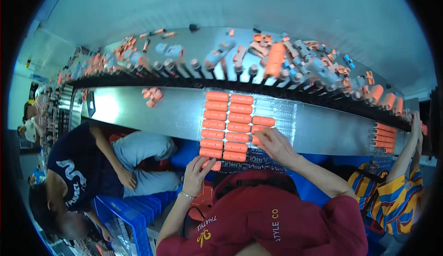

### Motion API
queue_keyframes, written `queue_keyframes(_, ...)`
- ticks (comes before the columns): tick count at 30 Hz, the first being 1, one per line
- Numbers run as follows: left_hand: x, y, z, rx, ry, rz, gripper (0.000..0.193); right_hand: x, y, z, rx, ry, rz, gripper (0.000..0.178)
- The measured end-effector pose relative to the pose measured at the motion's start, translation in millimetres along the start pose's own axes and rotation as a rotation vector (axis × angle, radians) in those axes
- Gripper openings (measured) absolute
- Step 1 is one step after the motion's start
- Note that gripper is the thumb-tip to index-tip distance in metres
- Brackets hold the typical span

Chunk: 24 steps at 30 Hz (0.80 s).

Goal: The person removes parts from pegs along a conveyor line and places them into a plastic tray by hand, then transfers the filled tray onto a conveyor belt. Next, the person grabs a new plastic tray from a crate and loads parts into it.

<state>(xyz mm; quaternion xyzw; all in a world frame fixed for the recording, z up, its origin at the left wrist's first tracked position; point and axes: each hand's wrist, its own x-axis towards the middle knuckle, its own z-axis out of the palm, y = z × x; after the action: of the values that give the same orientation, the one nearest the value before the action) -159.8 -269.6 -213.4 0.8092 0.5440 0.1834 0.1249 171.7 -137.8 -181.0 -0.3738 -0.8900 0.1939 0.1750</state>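
Note:
A transparent plastic tray (282,110) lies on the metal bench in front of me, its left and middle columns filled with orange cylindrical pieces (214,115). A shorter third column of the same pieces starts to their right. My right hand (278,148) reaches into that column, its fingers closed around an orange piece (256,139) at the column's near end. At the near left corner of the tray, my left hand (196,170) has its fingers bent over another orange piece (213,165). The undersides of both held pieces are hidden.
Behind the tray runs a line of upright dark pegs (253,71), one bearing an orange cylinder (275,60). Loose orange and grey parts (302,48) lie beyond it. One co-worker (76,168) sits at left beside blue crates (122,223); another (392,191) works at right.

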Motion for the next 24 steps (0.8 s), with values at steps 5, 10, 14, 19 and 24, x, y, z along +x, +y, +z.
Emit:
queue_keyframes(5,5.4,-2.6,6.1,-0.016,0.057,-0.115,0.053,-12.7,5.5,16.1,-0.093,0.164,0.004,0.057)
queue_keyframes(10,15.6,-1.4,5.7,-0.153,0.144,-0.172,0.033,-11.3,12.2,-54.8,-0.169,0.461,0.091,0.055)
queue_keyframes(14,29.6,4.5,0.1,-0.101,0.217,-0.163,0.036,-12.5,17.2,-133.2,-0.024,0.835,0.416,0.032)
queue_keyframes(19,72.3,10.8,-2.7,-0.127,0.233,-0.008,0.041,-0.5,42.8,-212.7,-0.005,0.724,0.574,0.024)
queue_keyframes(24,104.4,32.0,-12.3,-0.138,0.199,0.144,0.041,51.8,62.3,-242.8,-0.372,0.158,0.078,0.046)
